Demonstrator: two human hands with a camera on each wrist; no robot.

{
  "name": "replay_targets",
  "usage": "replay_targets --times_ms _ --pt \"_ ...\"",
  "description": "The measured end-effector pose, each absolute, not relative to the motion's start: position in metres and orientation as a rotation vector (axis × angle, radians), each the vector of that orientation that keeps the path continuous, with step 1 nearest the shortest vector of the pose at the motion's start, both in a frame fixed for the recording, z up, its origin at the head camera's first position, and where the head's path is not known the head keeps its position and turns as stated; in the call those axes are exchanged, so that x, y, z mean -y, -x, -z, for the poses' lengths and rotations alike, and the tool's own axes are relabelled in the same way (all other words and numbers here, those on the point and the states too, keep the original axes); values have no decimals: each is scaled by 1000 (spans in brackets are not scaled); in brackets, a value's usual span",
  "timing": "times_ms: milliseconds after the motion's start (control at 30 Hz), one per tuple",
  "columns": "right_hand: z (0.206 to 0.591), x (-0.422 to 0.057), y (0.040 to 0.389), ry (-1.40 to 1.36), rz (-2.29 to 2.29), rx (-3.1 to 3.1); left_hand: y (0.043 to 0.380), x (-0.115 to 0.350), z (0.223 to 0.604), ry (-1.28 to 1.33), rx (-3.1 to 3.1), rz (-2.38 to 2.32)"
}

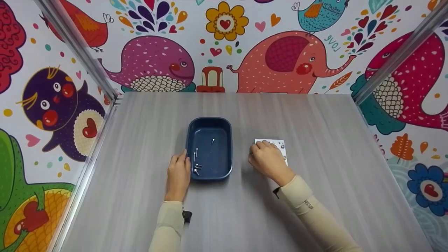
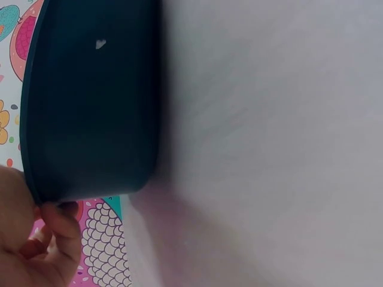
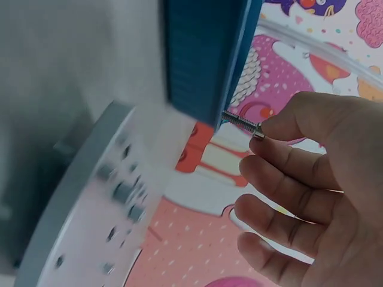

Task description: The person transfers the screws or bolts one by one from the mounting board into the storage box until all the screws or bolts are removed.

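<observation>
A dark blue plastic tray (image 1: 211, 177) lies on the table with several metal screws (image 1: 196, 171) in it, mostly along its left side. My left hand (image 1: 178, 175) is at the tray's left wall; in the left wrist view its thumb and fingers (image 2: 60, 230) pinch the rim. Over a white perforated block (image 1: 280, 142), my right hand (image 1: 268, 159) hides much of its top. The right wrist view shows a threaded screw (image 3: 240, 122) pinched by its head between thumb and index finger, its shank clear of the block. Several screw heads (image 3: 124, 192) stand up from the block's face (image 3: 90, 239).
The grey wood-grain table (image 1: 315, 210) extends around both things. Metal frame rails (image 1: 80, 52) edge the work area, and a printed cartoon-animal backdrop (image 1: 224, 52) stands behind and at the sides.
</observation>
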State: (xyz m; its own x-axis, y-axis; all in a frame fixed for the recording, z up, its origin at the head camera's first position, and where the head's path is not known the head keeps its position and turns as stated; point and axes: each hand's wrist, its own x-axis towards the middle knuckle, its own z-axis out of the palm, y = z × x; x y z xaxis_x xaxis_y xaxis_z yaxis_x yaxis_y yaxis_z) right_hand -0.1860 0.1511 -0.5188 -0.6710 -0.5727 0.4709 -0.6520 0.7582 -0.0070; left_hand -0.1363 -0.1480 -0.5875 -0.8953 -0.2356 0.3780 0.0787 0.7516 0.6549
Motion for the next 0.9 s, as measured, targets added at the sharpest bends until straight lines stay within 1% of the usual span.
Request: replay_targets --times_ms 467,900 --pt "508 -112 188 -1015 -247 2477 136 148 587 -113 2501 964" --pt "504 -104 187 -1084 -336 2476 135 148 586 -101 2484 951"
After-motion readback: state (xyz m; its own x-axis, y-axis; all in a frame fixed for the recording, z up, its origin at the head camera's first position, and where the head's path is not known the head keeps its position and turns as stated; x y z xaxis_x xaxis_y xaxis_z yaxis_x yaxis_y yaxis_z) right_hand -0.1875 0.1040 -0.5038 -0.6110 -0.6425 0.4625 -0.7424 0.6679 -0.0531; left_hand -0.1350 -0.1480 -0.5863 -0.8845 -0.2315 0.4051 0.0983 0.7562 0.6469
